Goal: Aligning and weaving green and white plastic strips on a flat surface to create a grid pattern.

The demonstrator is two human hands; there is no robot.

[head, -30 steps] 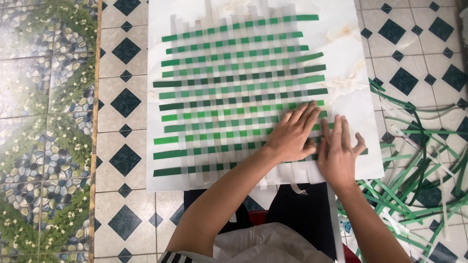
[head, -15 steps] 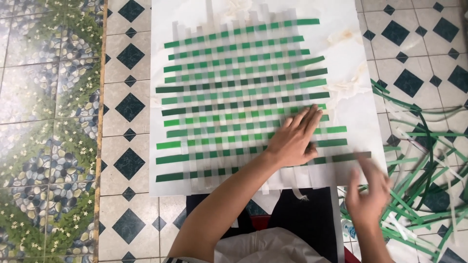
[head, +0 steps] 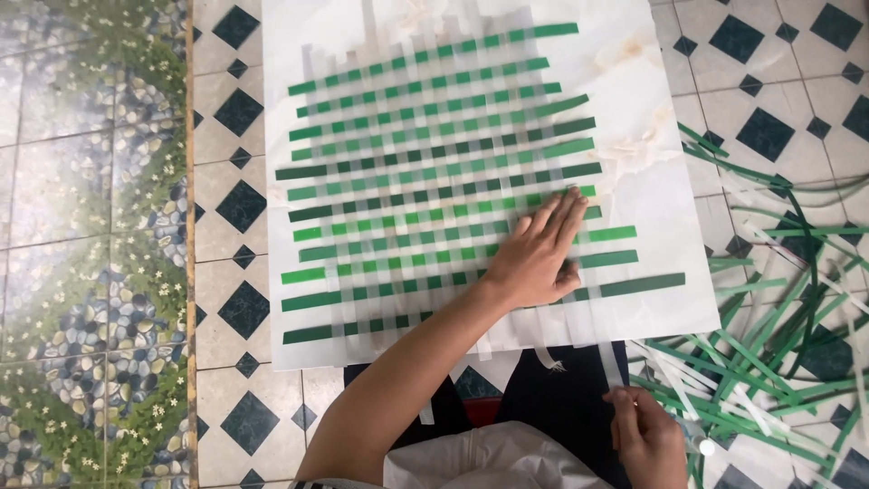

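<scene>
Your right hand (head: 647,439) dropped off the white board (head: 652,226), pinching a white strip (head: 625,380); left hand (head: 536,254) flat, open on the woven mat (head: 425,181), diamond-tiled floor (head: 226,109).

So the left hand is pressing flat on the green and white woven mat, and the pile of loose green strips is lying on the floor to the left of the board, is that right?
Not quite. The left hand does press flat on the woven mat, but the pile of loose green strips lies on the tiled floor to the right of the white board, not the left. The head view shows it, with the right hand near that pile.
</scene>
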